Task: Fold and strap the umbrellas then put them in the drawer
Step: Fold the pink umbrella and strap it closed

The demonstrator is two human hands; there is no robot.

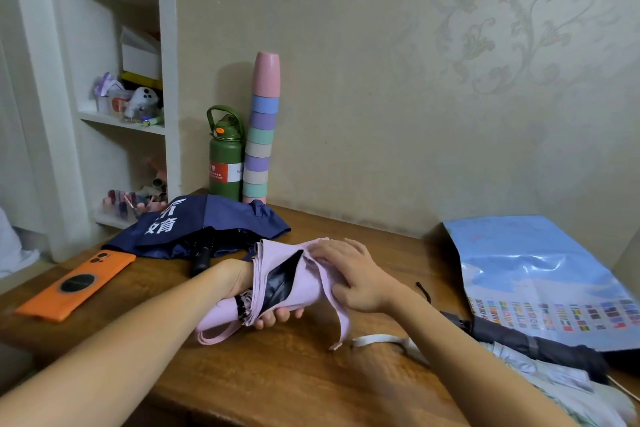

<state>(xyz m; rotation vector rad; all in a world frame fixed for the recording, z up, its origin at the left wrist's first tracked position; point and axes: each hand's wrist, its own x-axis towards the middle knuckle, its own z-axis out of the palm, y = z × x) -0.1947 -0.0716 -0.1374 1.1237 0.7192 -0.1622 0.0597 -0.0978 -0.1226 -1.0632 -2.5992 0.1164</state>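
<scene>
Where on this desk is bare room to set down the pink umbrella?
Bare wood lies along the near edge of the desk, below both hands, and at the back between the navy umbrella and the blue bag. It is crowded on the left by the orange phone and on the right by the dark umbrella.

Navy umbrella (194,229): white characters, "育" legible. Green bottle (225,156) label: unreadable.

Pink umbrella (298,284) showing soft matt cloth, dark lining shining. Navy umbrella (207,229) lying as smooth fabric near desk's back edge. Desk (277,374) showing grained, slightly glossy wood. Orange phone (78,286) looking matt plastic. Blue bag (526,270) gleaming glossy plastic.
</scene>
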